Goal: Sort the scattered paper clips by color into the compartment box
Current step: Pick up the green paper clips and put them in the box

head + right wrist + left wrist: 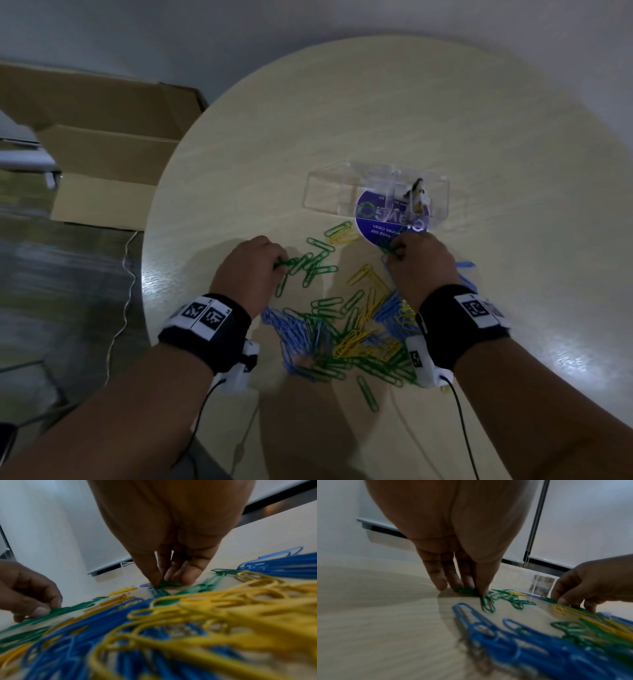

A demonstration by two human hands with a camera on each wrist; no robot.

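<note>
Green, yellow and blue paper clips (346, 329) lie mixed in a heap on the near part of the round table (376, 113). A clear compartment box (337, 178) stands beyond them, and something small and dark sits in its right compartment. My left hand (281, 265) is down on the table, pinching a small bunch of green clips (465, 588) at the edge of a loose green cluster (313, 265). My right hand (394, 251) pinches green clips (167, 583) just in front of the box. Both sets of fingertips touch the tabletop.
A round purple sticker (376, 219) lies under the box's near side. Blue clips (530, 646) fill the space near my left wrist, yellow clips (231, 608) the space near my right wrist. Flattened cardboard boxes (102, 137) lie on the floor to the left. Cables trail off the near edge.
</note>
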